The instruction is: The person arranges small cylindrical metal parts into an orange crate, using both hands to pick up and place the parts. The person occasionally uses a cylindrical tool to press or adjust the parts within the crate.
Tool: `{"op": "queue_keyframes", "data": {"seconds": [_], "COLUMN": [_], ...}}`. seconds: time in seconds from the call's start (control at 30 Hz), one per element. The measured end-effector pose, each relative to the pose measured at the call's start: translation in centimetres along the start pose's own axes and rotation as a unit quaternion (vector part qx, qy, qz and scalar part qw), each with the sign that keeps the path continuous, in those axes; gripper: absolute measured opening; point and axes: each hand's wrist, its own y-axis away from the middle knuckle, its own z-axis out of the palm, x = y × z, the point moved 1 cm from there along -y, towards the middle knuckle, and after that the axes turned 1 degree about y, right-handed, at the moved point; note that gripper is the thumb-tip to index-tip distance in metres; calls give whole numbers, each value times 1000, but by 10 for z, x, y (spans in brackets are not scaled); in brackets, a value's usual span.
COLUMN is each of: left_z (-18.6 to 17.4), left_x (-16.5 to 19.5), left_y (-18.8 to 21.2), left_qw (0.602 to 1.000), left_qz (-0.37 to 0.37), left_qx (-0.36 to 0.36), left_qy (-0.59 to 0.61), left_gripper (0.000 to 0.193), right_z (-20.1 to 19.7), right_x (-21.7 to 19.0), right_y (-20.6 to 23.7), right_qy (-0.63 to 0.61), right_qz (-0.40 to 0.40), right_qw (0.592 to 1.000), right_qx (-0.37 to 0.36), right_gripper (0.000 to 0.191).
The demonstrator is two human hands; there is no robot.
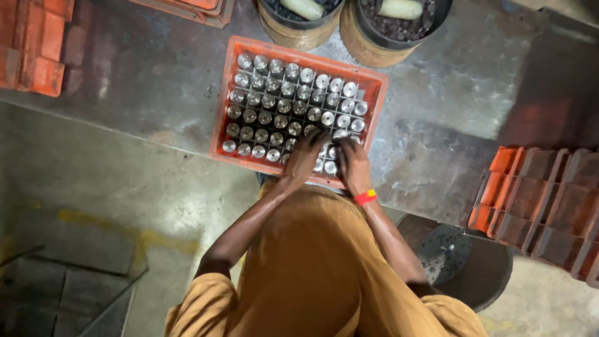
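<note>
An orange plastic crate (223, 93) sits on a worn metal table (143, 81), its grid cells filled with several shiny metal cylinders (281, 106) standing upright. Both my hands are at the crate's near right corner. My left hand (306, 153) reaches in with fingers spread over the cylinder tops. My right hand (352, 163), with a red and yellow band at the wrist, lies curled over the cylinders beside it. The fingers hide what is under them, so I cannot tell whether either hand grips a cylinder.
Two round bins (368, 47) of dark small parts, each with a pale roll on top, stand behind the crate. Stacked orange crates (543, 200) sit at the right and others (37, 43) at the far left. A dark round container (462, 256) stands by my right side.
</note>
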Motion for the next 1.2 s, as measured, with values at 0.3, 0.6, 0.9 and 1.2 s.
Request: {"op": "queue_keyframes", "data": {"seconds": [0.3,0.6,0.9,1.2], "left_z": [20,-29,-12,-15], "left_x": [-1,-20,3,-8], "left_y": [6,-18,15,32], "left_qw": [981,959,957,988], "left_qz": [-73,-129,-194,64], "left_qx": [-78,-11,-214,-140], "left_qy": [-165,253,34,5], "left_gripper": [35,35,57,40], "right_z": [21,-42,1,-6], "right_x": [11,34,9,-2], "right_y": [7,5,25,35], "right_qy": [129,-303,-98,6], "right_qz": [-33,147,175,-9], "right_qw": [989,939,977,998], "right_qx": [-67,64,-78,-58], "right_gripper": [21,36,37,21]}}
